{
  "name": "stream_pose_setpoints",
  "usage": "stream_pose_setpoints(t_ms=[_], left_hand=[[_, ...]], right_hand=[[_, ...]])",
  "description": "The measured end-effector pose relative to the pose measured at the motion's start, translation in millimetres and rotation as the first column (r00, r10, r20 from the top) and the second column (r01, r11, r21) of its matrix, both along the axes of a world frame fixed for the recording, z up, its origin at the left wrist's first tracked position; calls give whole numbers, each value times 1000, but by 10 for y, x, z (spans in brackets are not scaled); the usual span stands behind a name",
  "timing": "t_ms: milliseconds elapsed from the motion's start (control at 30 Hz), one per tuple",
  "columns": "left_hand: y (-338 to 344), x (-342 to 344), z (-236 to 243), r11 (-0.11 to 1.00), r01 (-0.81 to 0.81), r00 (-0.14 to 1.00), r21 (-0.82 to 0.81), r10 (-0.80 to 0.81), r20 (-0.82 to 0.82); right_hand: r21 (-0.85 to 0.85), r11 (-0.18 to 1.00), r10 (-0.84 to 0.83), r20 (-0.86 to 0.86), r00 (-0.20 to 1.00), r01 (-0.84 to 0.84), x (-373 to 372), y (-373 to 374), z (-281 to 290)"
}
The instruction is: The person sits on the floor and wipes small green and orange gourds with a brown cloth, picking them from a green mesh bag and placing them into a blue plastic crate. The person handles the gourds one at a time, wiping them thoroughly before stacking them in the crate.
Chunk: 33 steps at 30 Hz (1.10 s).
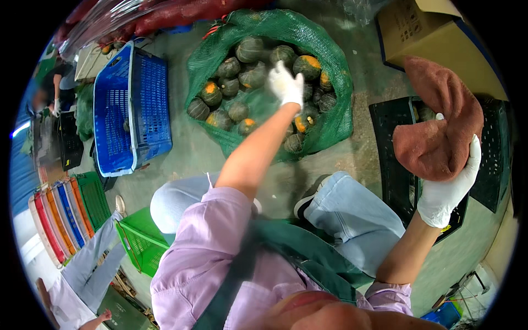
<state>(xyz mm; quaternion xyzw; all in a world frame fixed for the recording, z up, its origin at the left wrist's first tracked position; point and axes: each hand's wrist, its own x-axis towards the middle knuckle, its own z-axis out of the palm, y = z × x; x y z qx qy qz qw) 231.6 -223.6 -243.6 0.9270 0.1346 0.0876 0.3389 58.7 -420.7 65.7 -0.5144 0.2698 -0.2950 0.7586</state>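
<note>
Your left hand (286, 88), blurred, has fingers partly spread, with nothing visibly gripped; a dark pumpkin (283, 54) lies just beyond them at 12 o'clock, others around it in the green mesh bag (341, 63). At 4 o'clock, your right hand (450, 190) grips a brown cloth (426, 148) over a black crate (388, 137).

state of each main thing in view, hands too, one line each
green mesh sack, open, rim spread wide
squashes, whole, loose in the sack
brown cloth, bunched up, held
left hand, gloved, over the squashes, blurred, grip unclear
right hand, gloved, closed on the cloth
cardboard box, flap open
blue crate, unlidded
</note>
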Motion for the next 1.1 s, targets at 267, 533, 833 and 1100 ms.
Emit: stream_pose_setpoints(t_ms=[267, 533, 833, 1100], left_hand=[[680, 291, -691, 931, 324, 906, 165, -256, -336], [1384, -378, -791, -213, -402, 911, -890, -185, -368], [1086, -963, 382, -753, -495, 806, -433, -584, 94], [575, -1140, 972, -757, -600, 744, -260, -647, 167]], right_hand=[[30, 999, 40, -71, 997, -38, 246, 43, -95], [163, 980, 127, -50, 991, -117, 286, 131, -85], [222, 960, 166, 38, 985, -171, 53, -56, -83], [296, 932, 175, 133, 976, -208, -129, -177, -53]])
